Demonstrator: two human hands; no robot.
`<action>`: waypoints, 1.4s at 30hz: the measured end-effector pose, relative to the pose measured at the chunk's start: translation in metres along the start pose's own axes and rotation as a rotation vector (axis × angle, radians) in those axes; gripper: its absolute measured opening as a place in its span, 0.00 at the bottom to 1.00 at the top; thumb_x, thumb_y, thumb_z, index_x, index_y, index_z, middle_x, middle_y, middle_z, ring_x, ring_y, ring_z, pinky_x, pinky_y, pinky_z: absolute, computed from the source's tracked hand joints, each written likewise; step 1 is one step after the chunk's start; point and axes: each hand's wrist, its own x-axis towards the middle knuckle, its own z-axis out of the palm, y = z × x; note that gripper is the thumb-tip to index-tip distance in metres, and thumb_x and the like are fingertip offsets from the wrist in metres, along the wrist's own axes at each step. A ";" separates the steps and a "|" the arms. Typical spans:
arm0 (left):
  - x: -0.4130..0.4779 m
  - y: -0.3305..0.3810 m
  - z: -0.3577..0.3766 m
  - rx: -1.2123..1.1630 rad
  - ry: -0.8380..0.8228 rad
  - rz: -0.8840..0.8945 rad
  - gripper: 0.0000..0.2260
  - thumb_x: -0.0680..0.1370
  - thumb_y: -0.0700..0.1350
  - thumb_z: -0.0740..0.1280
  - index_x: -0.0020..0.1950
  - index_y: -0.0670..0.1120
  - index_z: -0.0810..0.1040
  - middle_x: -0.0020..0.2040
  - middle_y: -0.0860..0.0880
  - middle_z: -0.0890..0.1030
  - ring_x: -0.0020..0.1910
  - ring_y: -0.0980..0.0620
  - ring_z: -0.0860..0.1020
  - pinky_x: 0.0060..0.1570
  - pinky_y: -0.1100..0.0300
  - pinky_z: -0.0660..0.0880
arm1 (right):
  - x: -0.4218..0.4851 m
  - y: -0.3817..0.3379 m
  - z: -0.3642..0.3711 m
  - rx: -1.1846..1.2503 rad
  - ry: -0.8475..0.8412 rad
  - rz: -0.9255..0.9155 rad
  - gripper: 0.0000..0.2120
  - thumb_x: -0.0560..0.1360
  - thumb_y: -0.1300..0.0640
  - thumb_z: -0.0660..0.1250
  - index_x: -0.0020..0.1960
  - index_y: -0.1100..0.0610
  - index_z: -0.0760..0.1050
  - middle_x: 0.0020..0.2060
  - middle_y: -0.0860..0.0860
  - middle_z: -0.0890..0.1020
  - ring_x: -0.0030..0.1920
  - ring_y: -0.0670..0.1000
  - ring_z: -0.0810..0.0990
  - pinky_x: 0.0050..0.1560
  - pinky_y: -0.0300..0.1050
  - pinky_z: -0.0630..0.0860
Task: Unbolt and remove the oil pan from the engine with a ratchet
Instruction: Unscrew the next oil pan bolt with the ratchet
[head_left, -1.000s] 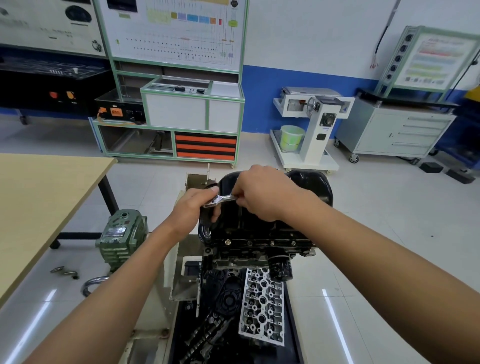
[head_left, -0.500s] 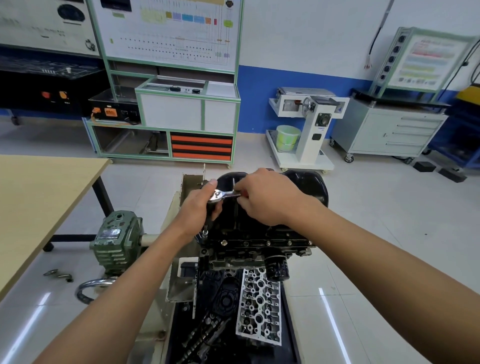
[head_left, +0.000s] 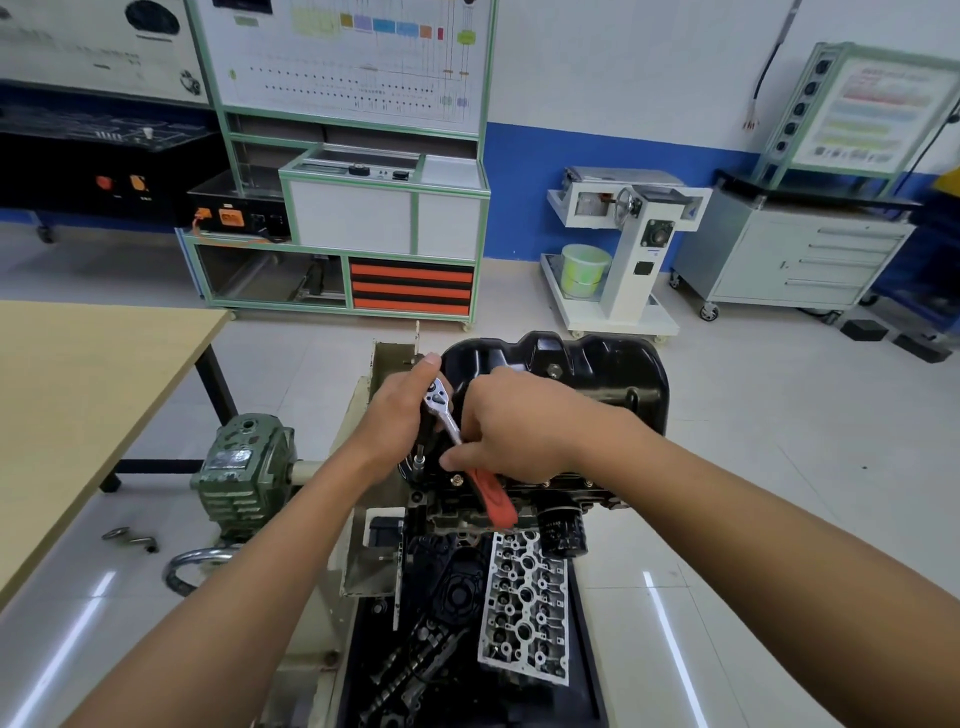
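Pale wood forms the one tabletop (head_left: 78, 405) along the left edge of the frame. One engine (head_left: 452, 514) sits at centre, and one black oil pan (head_left: 597, 374) lies on top of it, just above mid-frame. One silver cylinder head (head_left: 524, 603) lies at lower centre, and one green gearbox (head_left: 244, 467) stands to the left. Two hands meet over the pan's left end and hide that corner. The left hand (head_left: 400, 415) curls round the head end of the one ratchet (head_left: 451, 418), thumb on top. The right hand (head_left: 524, 426) grips its shaft above the red handle. One oil filter (head_left: 561, 535) hangs at the engine's lower right. Two small metal pieces (head_left: 130, 538) lie on the floor, lower left.
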 end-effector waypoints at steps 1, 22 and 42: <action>0.000 0.000 -0.002 0.007 -0.032 0.017 0.25 0.74 0.68 0.59 0.31 0.49 0.79 0.31 0.43 0.78 0.35 0.45 0.74 0.43 0.51 0.70 | 0.001 0.003 -0.003 0.001 -0.032 0.004 0.20 0.76 0.44 0.69 0.31 0.54 0.71 0.26 0.49 0.74 0.28 0.49 0.73 0.31 0.42 0.66; -0.002 -0.008 -0.005 0.064 -0.141 0.131 0.23 0.75 0.60 0.62 0.28 0.44 0.73 0.26 0.48 0.72 0.29 0.50 0.70 0.34 0.61 0.68 | 0.021 0.032 0.005 -0.062 0.293 0.025 0.12 0.77 0.55 0.63 0.60 0.50 0.79 0.55 0.51 0.79 0.59 0.56 0.76 0.54 0.53 0.76; 0.002 0.001 -0.012 0.044 -0.226 0.148 0.19 0.76 0.56 0.62 0.33 0.44 0.79 0.29 0.44 0.76 0.31 0.51 0.74 0.36 0.67 0.70 | 0.019 0.022 -0.011 -0.130 0.147 0.079 0.03 0.74 0.55 0.71 0.45 0.52 0.84 0.34 0.50 0.79 0.38 0.52 0.80 0.35 0.43 0.72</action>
